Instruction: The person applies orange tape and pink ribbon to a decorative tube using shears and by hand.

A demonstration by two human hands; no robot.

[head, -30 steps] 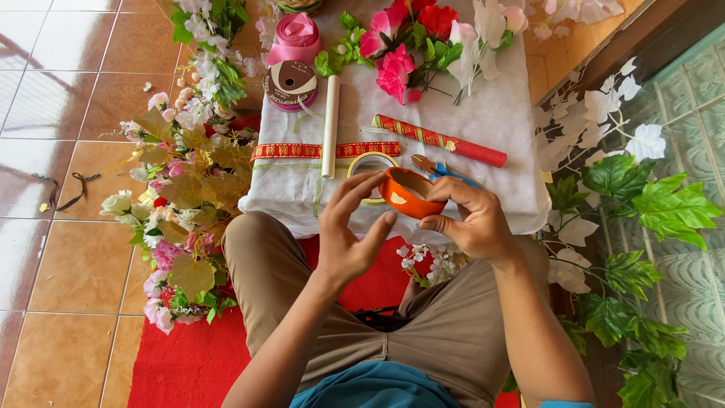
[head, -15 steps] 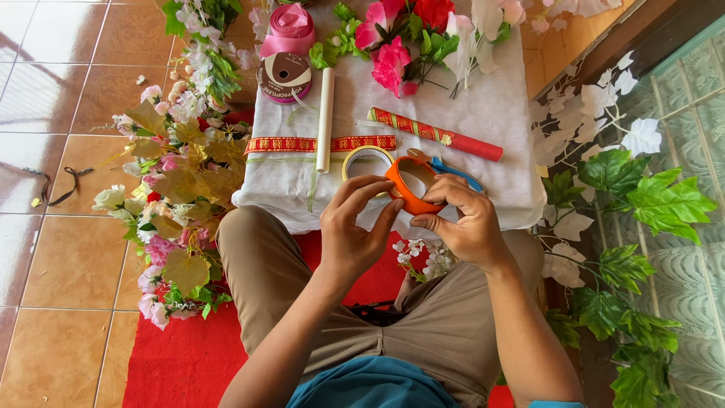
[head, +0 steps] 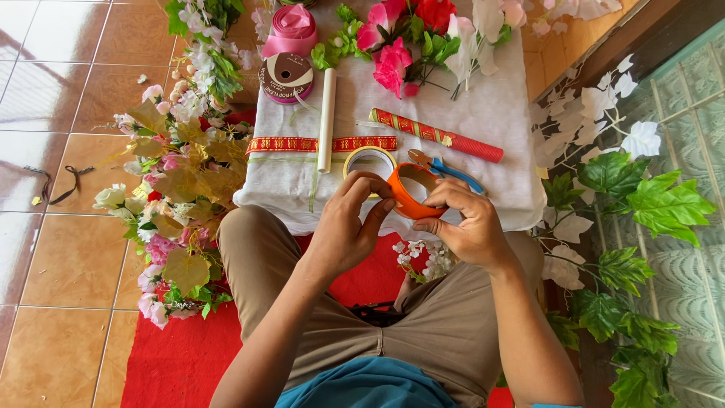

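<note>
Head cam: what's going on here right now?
A seated person holds an orange tape roll in both hands above their lap. The right hand grips the roll while the left hand picks at its edge with the fingertips. In front of them, a white cloth carries a beige tape roll, a red-gold ribbon strip, a white tube, a red wrapped roll, blue-handled pliers, a pink ribbon spool and artificial flowers.

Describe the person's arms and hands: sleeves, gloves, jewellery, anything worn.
Both forearms are bare, no sleeves reaching them. The left hand and right hand wear no gloves, and no rings, watch or bracelet show. A blue shirt and khaki trousers are visible below.
</note>
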